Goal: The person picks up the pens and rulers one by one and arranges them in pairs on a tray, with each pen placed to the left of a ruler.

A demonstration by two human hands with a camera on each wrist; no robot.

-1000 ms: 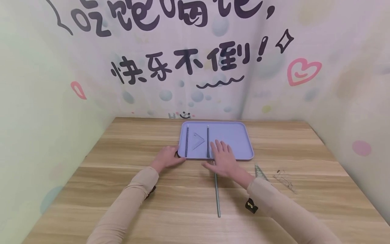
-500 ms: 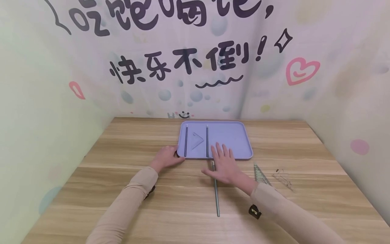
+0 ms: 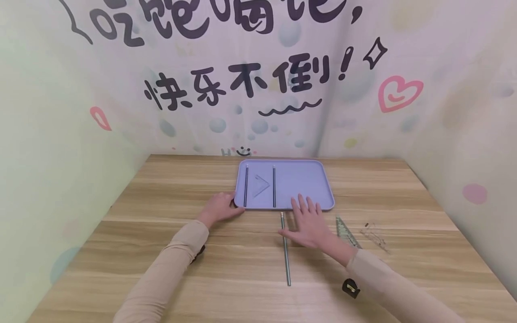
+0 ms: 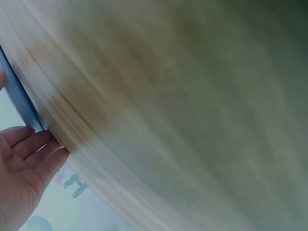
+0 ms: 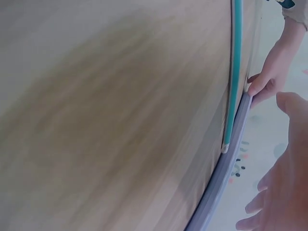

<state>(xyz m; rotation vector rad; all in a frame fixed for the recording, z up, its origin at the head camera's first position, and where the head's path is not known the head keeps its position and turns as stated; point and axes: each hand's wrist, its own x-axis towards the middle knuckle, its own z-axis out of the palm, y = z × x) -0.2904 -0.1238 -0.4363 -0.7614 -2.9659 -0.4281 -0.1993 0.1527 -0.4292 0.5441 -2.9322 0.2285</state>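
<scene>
Lavender tray (image 3: 303, 184) rests on woodgrain table (image 3: 234, 278) before lettered backdrop (image 3: 347, 128).

Tray (image 3: 303, 184) lavender; pencil (image 3: 286, 255) teal; table (image 3: 238, 278) brown wood-grain; sleeves (image 3: 165, 273) beige.

I am facing a pale backdrop (image 3: 186, 130): black writing (image 3: 249, 85) is running across it, a pink heart (image 3: 397, 98) is showing to the right, the tabletop (image 3: 234, 278) stretching below.

The head camera looked forward and down over the desk (image 3: 226, 278) toward the wall (image 3: 198, 134); both wrist cameras, much closer, faced its surface, the right one sharing the pencil (image 3: 286, 253), tray (image 3: 303, 184) and left hand (image 3: 218, 208) with the head view.
</scene>
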